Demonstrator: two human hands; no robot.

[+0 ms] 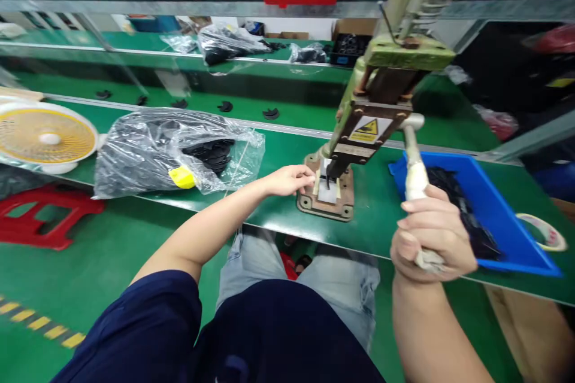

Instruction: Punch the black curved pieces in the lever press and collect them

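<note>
A green hand press (381,108) stands on the green bench, its brown base plate (327,203) near the front edge. My left hand (290,181) reaches to the base, fingertips pinched together at the white fixture (327,190) under the ram; what they pinch is too small to make out. My right hand (431,236) is wrapped round the press lever's cloth-wrapped handle (415,176), pulled down toward me. A blue tray (498,215) with black parts lies just right of the press, behind that hand.
A clear plastic bag of black parts (175,152) lies to the left on the bench. A small fan (45,137) stands at far left, a tape roll (545,233) at far right. Black parts sit on the conveyor (269,112) behind. A red stool (40,215) is below left.
</note>
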